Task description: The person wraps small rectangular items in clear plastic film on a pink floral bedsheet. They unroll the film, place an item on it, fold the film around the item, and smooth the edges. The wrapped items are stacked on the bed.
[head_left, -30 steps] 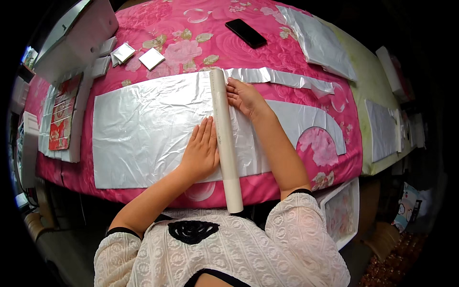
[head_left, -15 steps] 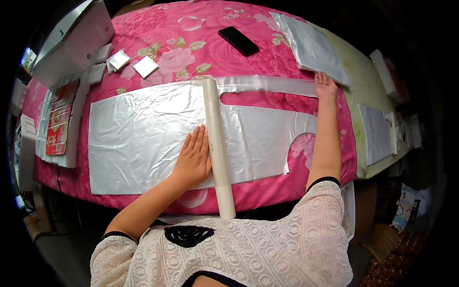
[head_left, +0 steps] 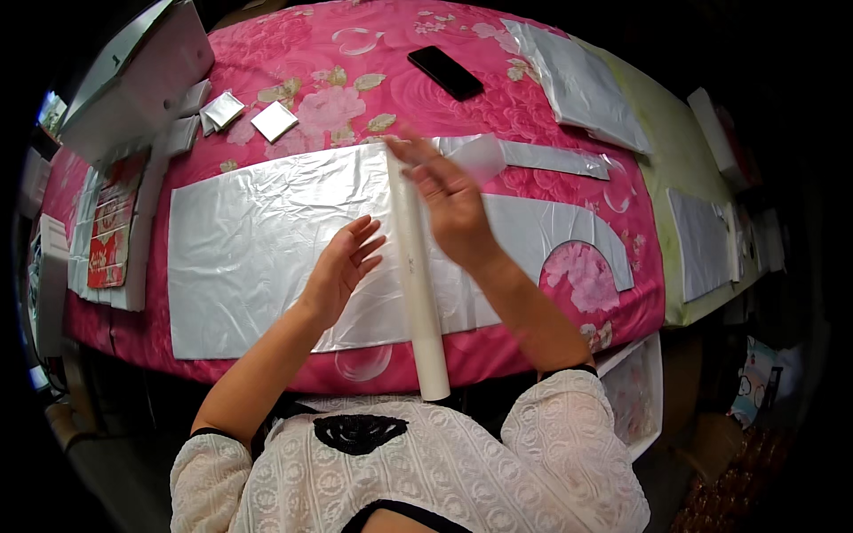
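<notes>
at the centre of the frame: one silvery plastic sheet [head_left: 258, 266], laid flat and creased, its right part cut with a rounded notch and a long strap-like strip [head_left: 555, 161] along the upper edge.
across it: one pale cream tube [head_left: 423, 329], near upright in the frame, leaning slightly, its lower end past the table edge.
my left hand [head_left: 340, 266]: just left of the tube, above the sheet, fingers parted and loosely curled, nothing in it.
my right hand [head_left: 455, 209]: at the tube's upper end, blurred, beside a blurred part of the strip; whether i grip either, i cannot tell. the two hands are apart.
underneath: one pink floral tablecloth [head_left: 258, 53].
upper middle: one black smartphone [head_left: 444, 73], lying at a slant.
upper right: one folded piece of silvery plastic [head_left: 582, 84].
far right: a second piece of silvery plastic [head_left: 699, 244], on a pale green cover [head_left: 680, 169].
upper left: one white box [head_left: 147, 89]; near it, a square silvery packet [head_left: 274, 122].
left: one red patterned packet [head_left: 118, 222].
lower right: one white tray [head_left: 656, 391], below the table edge.
</notes>
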{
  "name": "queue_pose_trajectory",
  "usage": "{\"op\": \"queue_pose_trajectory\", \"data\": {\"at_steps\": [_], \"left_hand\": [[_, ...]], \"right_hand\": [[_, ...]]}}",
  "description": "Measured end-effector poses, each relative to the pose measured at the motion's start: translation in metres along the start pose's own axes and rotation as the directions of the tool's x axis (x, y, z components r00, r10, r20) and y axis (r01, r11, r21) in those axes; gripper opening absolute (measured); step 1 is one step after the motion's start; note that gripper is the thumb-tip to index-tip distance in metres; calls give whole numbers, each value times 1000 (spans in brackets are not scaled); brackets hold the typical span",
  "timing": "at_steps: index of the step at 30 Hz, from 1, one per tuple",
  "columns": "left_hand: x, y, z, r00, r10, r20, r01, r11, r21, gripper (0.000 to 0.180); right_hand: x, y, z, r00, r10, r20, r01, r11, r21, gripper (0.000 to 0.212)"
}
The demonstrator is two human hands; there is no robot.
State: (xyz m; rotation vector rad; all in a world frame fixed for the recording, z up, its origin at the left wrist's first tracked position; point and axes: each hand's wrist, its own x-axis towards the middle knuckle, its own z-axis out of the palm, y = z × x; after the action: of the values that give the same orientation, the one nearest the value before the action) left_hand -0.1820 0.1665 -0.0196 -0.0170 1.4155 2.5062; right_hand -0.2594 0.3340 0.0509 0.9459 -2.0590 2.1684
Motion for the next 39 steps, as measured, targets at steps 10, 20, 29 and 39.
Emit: {"op": "queue_pose_trajectory", "data": {"at_steps": [10,20,29,39], "left_hand": [[-41,96,-120,910,-415,19,397,882,254,31],[-108,146,-196,792,-316,-522,586,632,507,24],[-169,159,-269,722,483,-495,202,538,819,26],[-179,126,-177,817,426,-389,86,577,812,26]], "right_hand": [[-51,-12,111,780,-78,621,411,812,-415,70],[-103,-1,-2,874,181,450,272,585,-764,67],[-91,15,3,772,176,611,382,639,-667,58],[-30,-11,189,511,-307,803,63,945,322,31]]}}
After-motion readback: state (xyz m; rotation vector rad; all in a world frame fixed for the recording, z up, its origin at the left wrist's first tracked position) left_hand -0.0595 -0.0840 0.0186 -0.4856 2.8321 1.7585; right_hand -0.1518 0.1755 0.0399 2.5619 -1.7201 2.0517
